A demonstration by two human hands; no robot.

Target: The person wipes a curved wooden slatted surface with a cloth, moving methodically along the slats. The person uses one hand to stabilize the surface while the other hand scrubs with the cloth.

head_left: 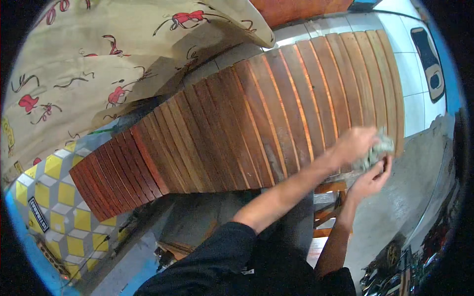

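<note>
My left hand [356, 143] reaches far to the right and is closed on a crumpled pale green-grey cloth [381, 147]. Just below it, my right hand [371, 181] grips the lower part of the same cloth with bent fingers. Both hands are at the near right edge of a long row of wooden slats [291, 93] laid side by side. The slats at the left end are dark red-brown; those toward the right are paler. Motion slightly blurs the left hand, and the cloth hides some fingertips.
A cream sheet with red figures [133, 54] hangs along the far left. Below the slats' left end lies yellow, white and grey patterned flooring [61, 212]. A wooden stool or frame [330, 187] stands under the near edge. Assorted dark clutter [395, 266] lies at lower right.
</note>
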